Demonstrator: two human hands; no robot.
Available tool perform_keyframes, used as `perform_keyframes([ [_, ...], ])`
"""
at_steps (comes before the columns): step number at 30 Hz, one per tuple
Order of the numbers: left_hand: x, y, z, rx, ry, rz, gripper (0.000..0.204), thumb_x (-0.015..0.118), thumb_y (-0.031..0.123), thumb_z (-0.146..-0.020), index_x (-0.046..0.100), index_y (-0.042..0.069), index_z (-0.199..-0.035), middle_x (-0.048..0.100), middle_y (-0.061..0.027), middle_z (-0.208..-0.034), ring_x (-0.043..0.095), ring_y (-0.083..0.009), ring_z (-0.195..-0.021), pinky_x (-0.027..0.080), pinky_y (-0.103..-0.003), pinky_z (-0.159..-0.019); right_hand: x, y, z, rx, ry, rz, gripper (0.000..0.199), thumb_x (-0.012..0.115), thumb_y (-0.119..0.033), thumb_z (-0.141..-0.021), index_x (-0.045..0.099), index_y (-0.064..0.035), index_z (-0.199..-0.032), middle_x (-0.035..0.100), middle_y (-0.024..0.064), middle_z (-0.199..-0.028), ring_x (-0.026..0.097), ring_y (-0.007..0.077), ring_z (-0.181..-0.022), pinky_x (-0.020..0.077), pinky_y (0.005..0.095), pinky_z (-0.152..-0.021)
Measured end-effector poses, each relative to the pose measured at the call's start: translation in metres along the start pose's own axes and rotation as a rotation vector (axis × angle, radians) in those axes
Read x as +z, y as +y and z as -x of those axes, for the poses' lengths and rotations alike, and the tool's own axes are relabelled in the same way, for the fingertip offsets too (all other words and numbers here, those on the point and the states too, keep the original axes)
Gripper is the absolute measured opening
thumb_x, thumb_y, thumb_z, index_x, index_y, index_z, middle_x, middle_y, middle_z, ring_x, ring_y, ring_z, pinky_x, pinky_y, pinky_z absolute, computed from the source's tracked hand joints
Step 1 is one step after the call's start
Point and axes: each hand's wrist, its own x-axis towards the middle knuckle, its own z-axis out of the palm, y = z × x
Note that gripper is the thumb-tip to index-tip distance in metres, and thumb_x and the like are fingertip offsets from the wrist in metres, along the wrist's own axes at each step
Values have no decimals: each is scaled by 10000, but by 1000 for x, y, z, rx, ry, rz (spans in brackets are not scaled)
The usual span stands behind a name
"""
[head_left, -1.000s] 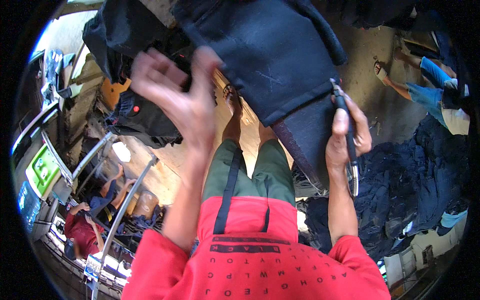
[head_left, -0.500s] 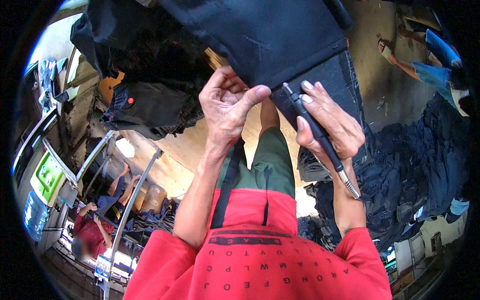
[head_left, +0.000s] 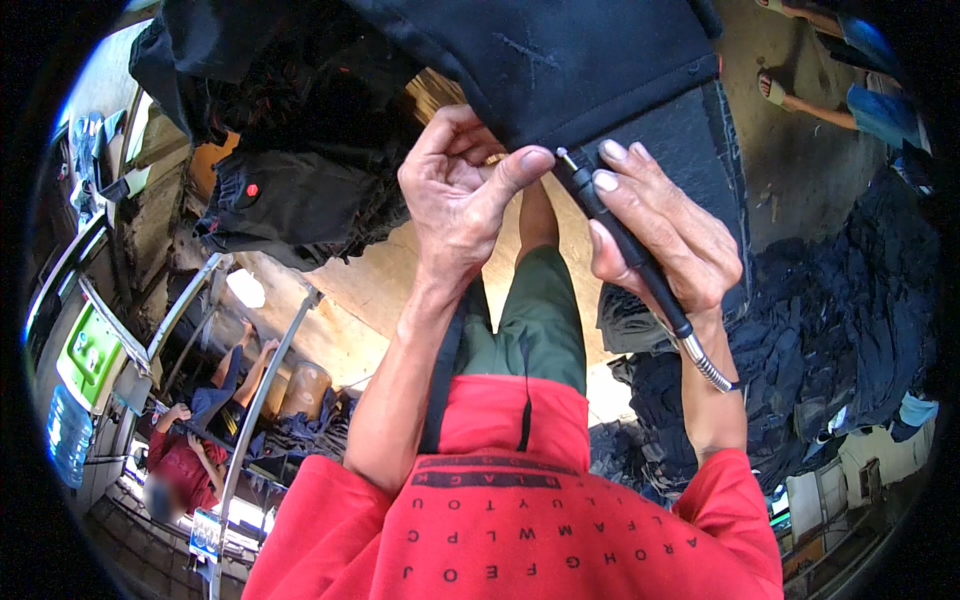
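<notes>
A dark navy garment (head_left: 560, 60), with a stitched hem band along its near edge, lies on a black board (head_left: 690, 150) in front of me. My left hand (head_left: 455, 185) is at its near corner, thumb stretched toward the edge and fingers curled; the cloth seems pinched there, but the fingers partly hide it. In my right hand (head_left: 670, 235) is a slim black rotary tool handpiece (head_left: 635, 255) with a metal tip and a coiled spring at its rear. The tip points at the hem, close to my left thumb.
Dark garments are heaped at left (head_left: 300, 205), one with a red tag. A large pile of dark cloth (head_left: 840, 300) fills the right. Another person (head_left: 185, 470) sits lower left near a metal rail (head_left: 265, 400); another person's legs (head_left: 815, 105) show upper right.
Both hands have shifted slightly upward, and the handpiece tip has come closer to my left thumb. The garment and board have moved a little up and right in view.
</notes>
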Motion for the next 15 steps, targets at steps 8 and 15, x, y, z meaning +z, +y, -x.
perform_keyframes([
  [8, 1, -1, 0, 27, -6, 48, 470, 952, 49, -853, 667, -47, -1213, 774, -117, -1100, 730, -144, -1001, 590, -276, -942, 1, -1, 2, 41, 26, 18, 350, 860, -40, -852, 797, 22, -1190, 804, 212, -1127, 793, 380, -1124, 643, 500, -1024],
  [15, -2, -3, 0, 13, -13, 35, 475, 949, 40, -853, 662, -43, -1221, 771, -110, -1094, 724, -136, -992, 586, -268, -928, 2, 1, 4, 66, 52, 44, 332, 864, -58, -856, 802, 27, -1170, 803, 229, -1128, 798, 382, -1108, 649, 482, -1010],
])
